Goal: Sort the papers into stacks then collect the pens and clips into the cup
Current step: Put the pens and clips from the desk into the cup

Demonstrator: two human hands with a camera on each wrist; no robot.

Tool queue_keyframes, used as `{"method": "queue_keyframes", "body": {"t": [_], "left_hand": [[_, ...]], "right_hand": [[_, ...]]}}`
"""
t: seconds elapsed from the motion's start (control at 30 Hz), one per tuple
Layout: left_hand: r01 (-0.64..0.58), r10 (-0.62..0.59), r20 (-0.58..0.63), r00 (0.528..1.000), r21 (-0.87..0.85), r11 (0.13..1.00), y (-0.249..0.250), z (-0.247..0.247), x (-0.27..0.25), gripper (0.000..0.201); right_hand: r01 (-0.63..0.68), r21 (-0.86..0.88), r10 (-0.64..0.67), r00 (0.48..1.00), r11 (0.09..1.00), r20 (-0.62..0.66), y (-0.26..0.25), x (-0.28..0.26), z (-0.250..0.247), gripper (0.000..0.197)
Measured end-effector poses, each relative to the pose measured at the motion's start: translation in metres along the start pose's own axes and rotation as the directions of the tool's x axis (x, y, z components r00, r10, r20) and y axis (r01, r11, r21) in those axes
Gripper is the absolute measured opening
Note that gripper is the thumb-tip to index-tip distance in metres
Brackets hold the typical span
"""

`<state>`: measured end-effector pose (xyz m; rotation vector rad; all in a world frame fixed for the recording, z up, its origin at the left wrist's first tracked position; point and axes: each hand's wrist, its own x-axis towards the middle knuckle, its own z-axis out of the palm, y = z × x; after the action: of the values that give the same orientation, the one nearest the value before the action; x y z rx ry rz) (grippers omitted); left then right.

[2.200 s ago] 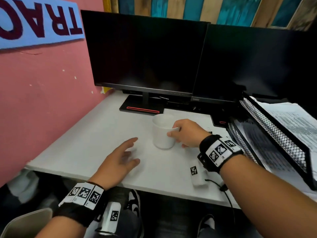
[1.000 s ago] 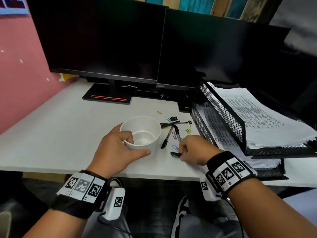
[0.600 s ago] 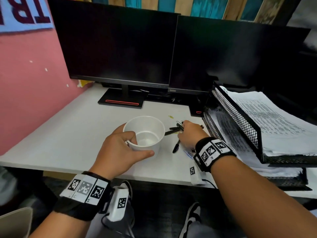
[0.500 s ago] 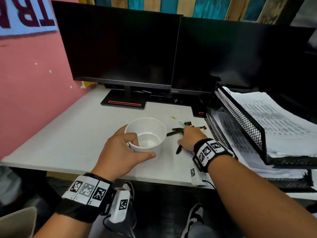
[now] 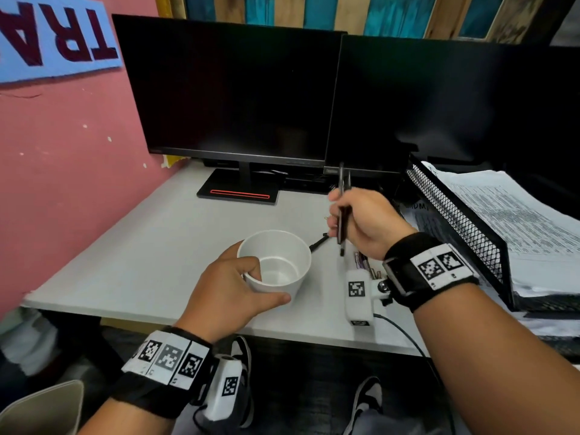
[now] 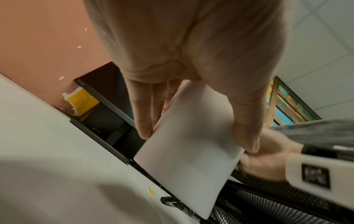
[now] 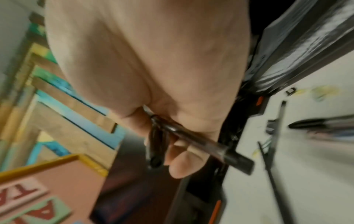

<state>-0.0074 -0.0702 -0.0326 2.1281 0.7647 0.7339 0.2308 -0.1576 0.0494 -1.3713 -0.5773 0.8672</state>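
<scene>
A white cup (image 5: pixel 276 262) (image 6: pixel 189 148) stands upright on the white desk (image 5: pixel 150 246), and my left hand (image 5: pixel 232 290) wraps round its near side. My right hand (image 5: pixel 364 224) is lifted just right of the cup and grips a bundle of dark pens (image 5: pixel 342 215) (image 7: pixel 193 144), held nearly upright above the desk. One more black pen (image 5: pixel 318 241) lies on the desk behind the cup. Coloured paper clips (image 5: pixel 364 262) lie under my right wrist. Printed papers (image 5: pixel 514 221) are stacked in the black mesh tray (image 5: pixel 455 215) at the right.
Two dark monitors (image 5: pixel 232 89) stand at the back of the desk, their bases close behind the cup. A pink wall (image 5: pixel 62 146) bounds the left side. The mesh tray fills the right side of the desk. Shoes and dark floor show below the front edge.
My right hand gathered pens from the desk and lifted them beside the cup. My left hand kept its hold on the cup, which had earlier been passed from the right hand.
</scene>
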Motion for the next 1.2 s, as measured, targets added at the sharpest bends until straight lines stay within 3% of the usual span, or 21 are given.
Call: {"method": "queue_keyframes", "body": {"t": [0.13,0.23,0.37,0.5,0.6,0.67,0.73,0.77,0.83,0.9,0.97,1.07,1.2], "left_hand": [[-0.035,0.034,0.044,0.998,0.017,0.999,0.010,0.004,0.000,0.040],[-0.068,0.068,0.057,0.996,0.002,0.998,0.014,0.006,0.001,0.040],[-0.065,0.063,0.044,0.997,0.049,0.997,0.016,0.007,0.002,0.045],[-0.049,0.048,0.037,0.998,0.032,0.998,0.012,0.006,0.001,0.046],[-0.024,0.023,0.029,0.999,0.036,0.999,0.007,0.004,0.002,0.049],[-0.013,0.011,0.035,0.999,0.044,0.999,0.007,0.003,0.002,0.049],[-0.006,0.005,0.032,0.999,0.047,0.999,0.009,0.000,0.002,0.052],[-0.002,0.001,0.029,1.000,0.049,0.999,0.010,-0.001,0.003,0.053],[0.001,-0.002,0.029,1.000,0.048,0.999,0.011,-0.002,0.003,0.050],[-0.010,0.009,0.032,0.999,0.041,0.999,0.012,-0.003,0.002,0.046],[-0.012,0.011,0.027,1.000,0.029,1.000,0.011,-0.003,0.001,0.047],[0.003,-0.003,0.027,1.000,0.018,1.000,0.009,-0.004,-0.001,0.047],[0.009,-0.010,0.025,1.000,0.029,1.000,0.007,-0.005,-0.002,0.047]], "right_hand": [[0.095,0.153,-0.122,0.976,0.984,0.178,-0.011,-0.020,0.047,0.024],[0.107,0.005,-0.105,0.956,0.994,0.273,0.004,-0.029,0.067,0.029],[0.143,-0.200,-0.082,0.954,0.969,0.288,0.016,-0.031,0.070,0.044],[0.214,-0.155,-0.191,0.970,0.964,0.153,0.010,-0.024,0.053,0.042],[0.249,-0.126,-0.259,0.964,0.960,-0.064,0.008,-0.006,0.027,0.037],[0.220,-0.246,-0.276,0.935,0.944,-0.222,0.016,0.008,0.006,0.033],[0.109,-0.499,-0.286,0.912,0.860,-0.293,0.024,0.020,-0.013,0.026],[0.027,-0.662,-0.277,0.920,0.749,-0.277,0.030,0.026,-0.023,0.024],[-0.127,-0.895,-0.172,0.961,0.428,-0.219,0.041,0.033,-0.038,0.022],[-0.209,-0.962,-0.045,0.975,0.176,-0.220,0.055,0.036,-0.049,0.014],[-0.257,-0.965,0.050,0.966,0.046,-0.255,0.068,0.039,-0.056,0.012],[-0.272,-0.962,0.078,0.960,0.018,-0.270,0.075,0.042,-0.059,0.029],[-0.275,-0.951,0.013,0.961,0.141,-0.276,0.068,0.043,-0.059,0.034]]}}
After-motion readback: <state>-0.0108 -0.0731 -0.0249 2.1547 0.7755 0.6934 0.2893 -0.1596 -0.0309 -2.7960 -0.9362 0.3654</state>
